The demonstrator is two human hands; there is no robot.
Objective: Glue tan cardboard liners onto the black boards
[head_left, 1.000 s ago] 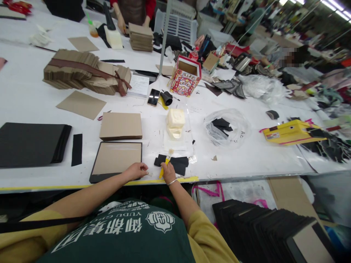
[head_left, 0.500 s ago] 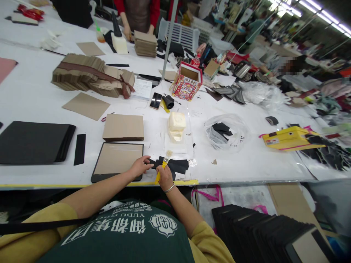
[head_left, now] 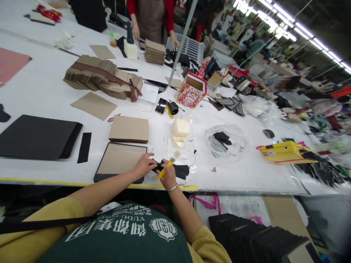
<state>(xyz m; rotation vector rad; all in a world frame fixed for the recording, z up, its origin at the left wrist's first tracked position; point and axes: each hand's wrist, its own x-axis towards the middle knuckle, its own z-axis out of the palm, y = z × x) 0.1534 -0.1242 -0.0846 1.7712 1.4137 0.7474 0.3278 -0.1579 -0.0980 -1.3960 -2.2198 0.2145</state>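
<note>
My left hand (head_left: 144, 165) pinches the left end of the black strips (head_left: 181, 171) at the table's front. My right hand (head_left: 168, 176) is closed round a yellow-handled brush (head_left: 165, 170), its fingertips also at the strips. The bristles point up and to the right, towards a cream container (head_left: 180, 132). Left of my hands lies a beige board with a black border (head_left: 117, 160), partly under my left forearm. Behind it is a stack of beige boards (head_left: 128, 129).
A black stack (head_left: 38, 137) and a lone black strip (head_left: 84, 147) lie left. A plastic bag (head_left: 231, 142) and yellow box (head_left: 285, 152) are right; a red patterned box (head_left: 192, 90) stands behind. Across the table a person (head_left: 150, 18) works. Dark boards (head_left: 252, 233) stand below right.
The view has shifted a little. My left fingers have closed on the black strips, and my right hand with the brush has come up closer to them. The person opposite has spread their hands apart.
</note>
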